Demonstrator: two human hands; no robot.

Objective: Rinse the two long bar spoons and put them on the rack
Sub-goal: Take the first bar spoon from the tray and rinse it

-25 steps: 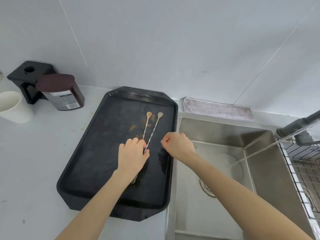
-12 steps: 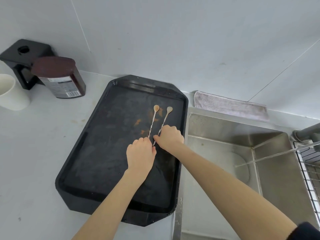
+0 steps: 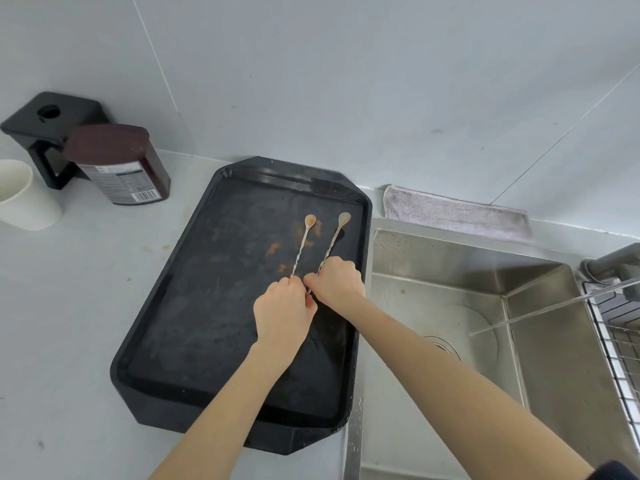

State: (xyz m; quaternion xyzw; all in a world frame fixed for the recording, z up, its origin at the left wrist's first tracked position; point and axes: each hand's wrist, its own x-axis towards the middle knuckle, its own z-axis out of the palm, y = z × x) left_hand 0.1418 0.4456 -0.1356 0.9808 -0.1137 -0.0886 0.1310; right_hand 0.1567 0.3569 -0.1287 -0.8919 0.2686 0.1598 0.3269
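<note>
Two long bar spoons with twisted stems lie side by side on a black tray (image 3: 180, 306), bowls pointing away from me. My left hand (image 3: 282, 315) is closed on the stem of the left spoon (image 3: 304, 239). Beside it, my right hand (image 3: 337, 280) is closed on the stem of the right spoon (image 3: 335, 237). The two hands touch each other and hide the spoons' lower ends. Brown smears mark the tray around the spoon bowls. A wire rack (image 3: 620, 337) sits at the far right edge.
A steel sink (image 3: 450, 306) lies right of the tray, with a thin water stream (image 3: 540, 311) running into it from a grey faucet (image 3: 613, 259). A folded grey cloth (image 3: 453, 213) lies behind the sink. A dark jar (image 3: 119, 164), a black holder (image 3: 45, 129) and a white cup (image 3: 20, 195) stand at the left.
My right hand came left from the tray's edge and closed on the right spoon's stem. My left hand stayed on the left spoon. The spoons' bowl ends have spread slightly apart.
</note>
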